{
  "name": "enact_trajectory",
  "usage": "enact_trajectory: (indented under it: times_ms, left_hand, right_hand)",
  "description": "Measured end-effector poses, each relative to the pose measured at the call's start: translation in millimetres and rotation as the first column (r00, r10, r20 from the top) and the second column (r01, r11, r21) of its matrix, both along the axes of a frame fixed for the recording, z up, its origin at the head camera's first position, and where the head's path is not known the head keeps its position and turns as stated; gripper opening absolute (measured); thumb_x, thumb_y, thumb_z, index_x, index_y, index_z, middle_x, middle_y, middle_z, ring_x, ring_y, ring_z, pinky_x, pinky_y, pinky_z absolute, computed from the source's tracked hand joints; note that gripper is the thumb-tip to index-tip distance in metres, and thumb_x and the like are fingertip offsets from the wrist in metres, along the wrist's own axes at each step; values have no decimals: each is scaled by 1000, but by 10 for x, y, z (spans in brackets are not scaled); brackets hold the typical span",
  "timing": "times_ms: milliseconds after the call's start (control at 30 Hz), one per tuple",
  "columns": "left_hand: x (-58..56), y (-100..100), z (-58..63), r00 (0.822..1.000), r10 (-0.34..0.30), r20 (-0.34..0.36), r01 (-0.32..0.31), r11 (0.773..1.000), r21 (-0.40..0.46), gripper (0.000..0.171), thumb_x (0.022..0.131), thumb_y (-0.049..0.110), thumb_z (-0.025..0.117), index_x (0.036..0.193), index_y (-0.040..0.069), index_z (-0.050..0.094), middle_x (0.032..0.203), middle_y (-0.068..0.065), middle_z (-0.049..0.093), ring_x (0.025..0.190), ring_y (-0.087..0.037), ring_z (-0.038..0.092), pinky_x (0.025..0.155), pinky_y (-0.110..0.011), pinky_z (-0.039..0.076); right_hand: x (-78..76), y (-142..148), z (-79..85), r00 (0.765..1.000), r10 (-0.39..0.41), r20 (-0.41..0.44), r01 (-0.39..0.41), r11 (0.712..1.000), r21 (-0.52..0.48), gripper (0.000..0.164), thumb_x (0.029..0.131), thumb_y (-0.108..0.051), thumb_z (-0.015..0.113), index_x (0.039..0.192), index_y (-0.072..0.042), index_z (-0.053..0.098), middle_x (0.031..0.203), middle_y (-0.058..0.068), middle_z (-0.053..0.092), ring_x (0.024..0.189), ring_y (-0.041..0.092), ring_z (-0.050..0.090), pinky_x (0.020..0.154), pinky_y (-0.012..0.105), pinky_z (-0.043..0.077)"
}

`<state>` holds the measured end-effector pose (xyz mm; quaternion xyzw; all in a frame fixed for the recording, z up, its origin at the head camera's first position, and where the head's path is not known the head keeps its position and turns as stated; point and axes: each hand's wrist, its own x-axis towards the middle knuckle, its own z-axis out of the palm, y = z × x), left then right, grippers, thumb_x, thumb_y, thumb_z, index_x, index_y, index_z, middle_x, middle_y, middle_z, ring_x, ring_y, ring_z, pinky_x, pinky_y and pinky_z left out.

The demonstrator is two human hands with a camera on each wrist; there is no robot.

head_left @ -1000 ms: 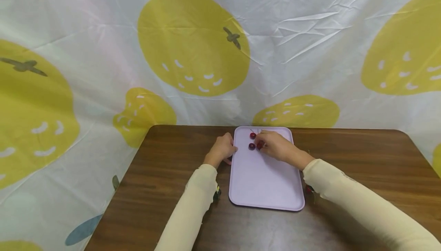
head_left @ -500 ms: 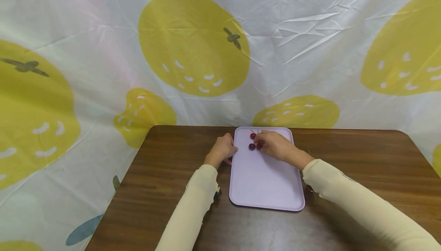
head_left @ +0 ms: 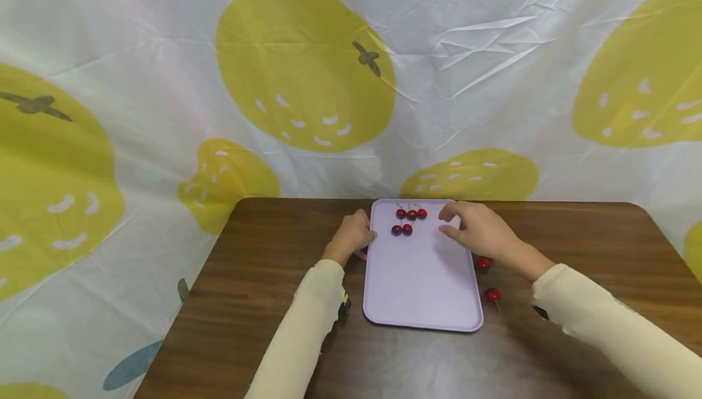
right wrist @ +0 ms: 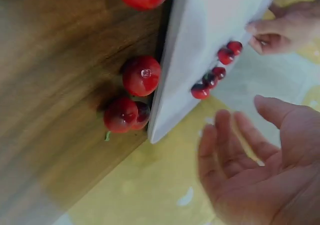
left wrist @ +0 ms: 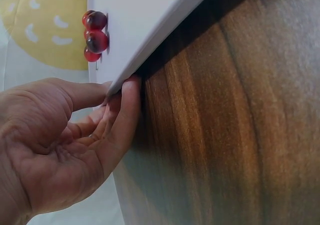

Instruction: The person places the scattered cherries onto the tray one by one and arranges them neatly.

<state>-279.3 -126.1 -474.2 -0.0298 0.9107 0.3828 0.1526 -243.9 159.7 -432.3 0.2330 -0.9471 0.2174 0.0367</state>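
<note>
A pale lilac tray lies on the wooden table, and my left hand pinches its left rim between thumb and fingers. In the left wrist view the thumb is on top and fingertips tuck under the edge. Several dark red cherries with stems sit near the tray's far end: a back row of three, its middle cherry among them, and two in front, including a brighter cherry. My right hand hovers over the tray's right rim, fingers apart and holding nothing, away from the cherries.
Several more cherries lie on the table right of the tray; one cherry is near the front, another cherry close to the rim. A white curtain with yellow fruit prints hangs behind the wooden table.
My right hand has let go of a cherry in the group and moved right to the tray's rim, uncovering the cherries there and on the table. The left hand keeps its grip.
</note>
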Motion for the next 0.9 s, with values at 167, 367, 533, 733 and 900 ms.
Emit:
enact_trajectory:
  times_ms: [167, 367, 533, 733, 900]
  left_hand:
    - [11, 5, 27, 1000, 4, -10, -4, 1000, -2, 17, 101, 5, 67, 107, 0, 51, 102, -21, 57, 62, -27, 70, 47, -34, 66]
    - [29, 16, 32, 1000, -4, 1, 4, 1000, -8, 16, 103, 6, 66, 108, 1, 51, 103, -21, 58, 60, -27, 71, 49, -34, 66]
    - [38, 15, 17, 1000, 2, 8, -2, 1000, -11, 16, 103, 6, 66, 107, 1, 51, 101, -20, 58, 64, -27, 70, 49, -34, 67]
    - [14, 30, 18, 1000, -3, 7, 3, 1000, -24, 16, 103, 6, 66, 108, 1, 51, 100, -19, 58, 67, -26, 70, 50, -33, 67]
    - [15, 44, 27, 1000, -3, 9, 4, 999, -35, 16, 103, 7, 66, 109, 1, 51, 100, -19, 57, 69, -27, 70, 49, -33, 67]
  right_hand:
    - [158, 267, 15, 992, -116, 53, 117, 993, -16, 16, 97, -23, 74, 107, -11, 75, 98, 7, 80, 83, 21, 70, 69, 43, 60]
    - [290, 629, -156, 986, -161, 27, 161, 987, 7, 19, 92, -9, 75, 111, -11, 76, 106, 14, 77, 83, 23, 67, 63, 40, 55]
    - [327, 821, -330, 993, -109, 32, 111, 993, -41, 24, 89, -4, 78, 113, -6, 75, 103, 15, 75, 81, 21, 64, 67, 36, 55]
    - [357, 904, -434, 993, -104, 51, 109, 989, -104, 30, 85, -7, 85, 113, -6, 72, 109, 16, 75, 88, 26, 73, 75, 39, 62]
    - [360, 902, -481, 994, -95, 48, 101, 985, -140, 31, 82, -8, 88, 109, -10, 72, 103, 10, 75, 85, 19, 69, 70, 28, 56]
